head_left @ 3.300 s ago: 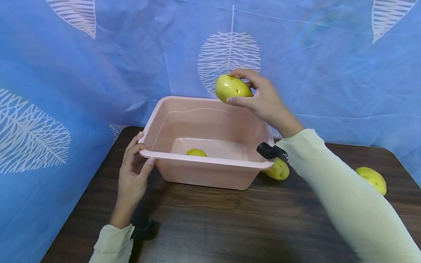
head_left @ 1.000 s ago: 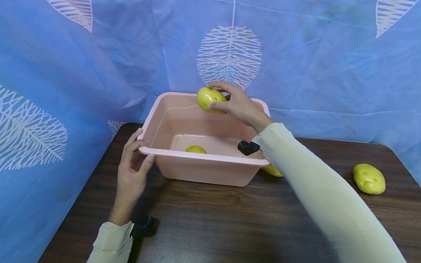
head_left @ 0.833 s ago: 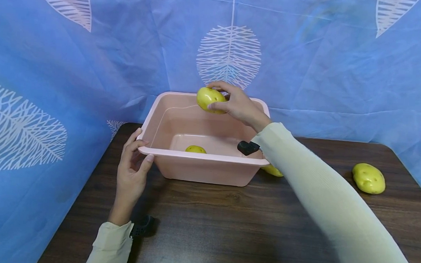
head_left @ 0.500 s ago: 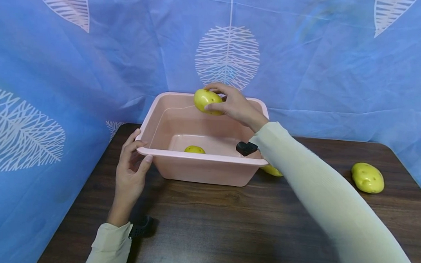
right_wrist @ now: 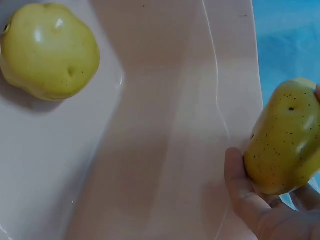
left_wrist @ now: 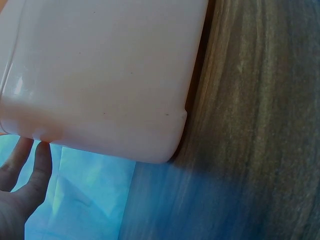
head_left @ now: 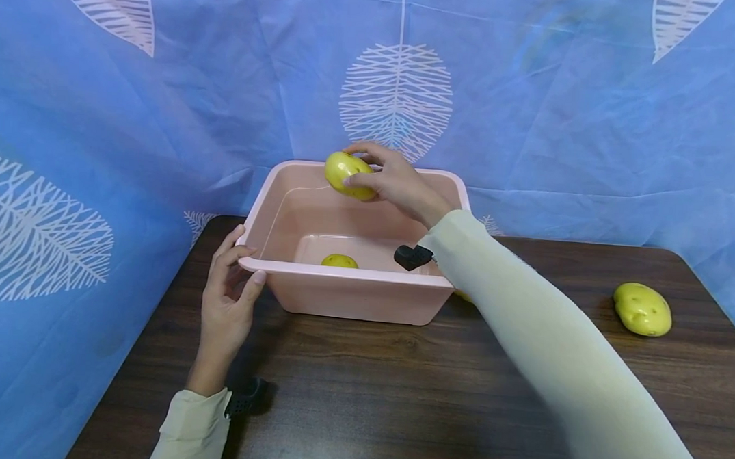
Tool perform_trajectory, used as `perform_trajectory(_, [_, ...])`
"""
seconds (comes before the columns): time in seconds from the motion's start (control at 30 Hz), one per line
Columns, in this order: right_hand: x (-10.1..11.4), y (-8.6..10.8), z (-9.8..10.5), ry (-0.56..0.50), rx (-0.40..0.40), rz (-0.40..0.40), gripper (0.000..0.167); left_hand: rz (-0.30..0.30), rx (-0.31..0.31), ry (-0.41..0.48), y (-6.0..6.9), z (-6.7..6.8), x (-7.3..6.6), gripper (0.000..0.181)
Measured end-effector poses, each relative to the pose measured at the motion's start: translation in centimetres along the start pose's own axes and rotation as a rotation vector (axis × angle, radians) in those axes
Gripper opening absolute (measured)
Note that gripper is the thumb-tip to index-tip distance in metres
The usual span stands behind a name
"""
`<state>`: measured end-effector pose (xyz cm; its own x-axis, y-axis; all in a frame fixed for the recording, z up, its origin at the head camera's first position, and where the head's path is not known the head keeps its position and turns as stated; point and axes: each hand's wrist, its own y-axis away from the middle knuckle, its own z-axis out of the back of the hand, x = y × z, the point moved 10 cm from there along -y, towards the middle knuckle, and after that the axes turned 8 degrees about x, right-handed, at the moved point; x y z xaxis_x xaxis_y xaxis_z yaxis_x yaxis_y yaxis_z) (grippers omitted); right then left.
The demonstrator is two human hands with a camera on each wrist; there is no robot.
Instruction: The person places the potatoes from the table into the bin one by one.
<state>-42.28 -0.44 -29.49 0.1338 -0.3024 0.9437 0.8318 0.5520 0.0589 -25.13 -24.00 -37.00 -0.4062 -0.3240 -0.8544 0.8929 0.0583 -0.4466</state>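
Note:
A yellow potato [head_left: 347, 174] is held above the back part of a pink basin [head_left: 352, 296]. My right hand [head_left: 397, 184] grips it with the thumb at the front and fingers over the top. In the right wrist view the held potato [right_wrist: 282, 140] shows dark specks. Another potato [head_left: 339, 261] lies on the basin floor, its lower part hidden by the front rim in the head view. My left hand [head_left: 225, 305] holds the basin's front left corner, fingers at the side and thumb on the front.
One potato [head_left: 642, 310] rests on the dark wooden table [head_left: 360, 393] at the right. Beside the basin's right end, another potato [head_left: 463, 295] is mostly hidden by my right sleeve [head_left: 524, 318]. A blue leaf-patterned cloth [head_left: 563, 128] hangs behind the table.
My right hand has carried its potato left and somewhat lower, from the basin's back right to over its middle. The left hand stays at the corner.

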Motion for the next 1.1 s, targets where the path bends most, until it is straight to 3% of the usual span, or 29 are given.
perform_trajectory(0.63, [-2.2, 0.1, -0.7, 0.02, 0.068, -0.144, 0.056, -0.002, 0.002, 0.003, 0.0, 0.0, 0.1, 0.04])
perform_trajectory(1.1, [-3.0, 0.1, -1.7, 0.047, 0.134, -0.202, 0.055, 0.002, 0.001, 0.006, 0.0, 0.1, 0.1, 0.04])
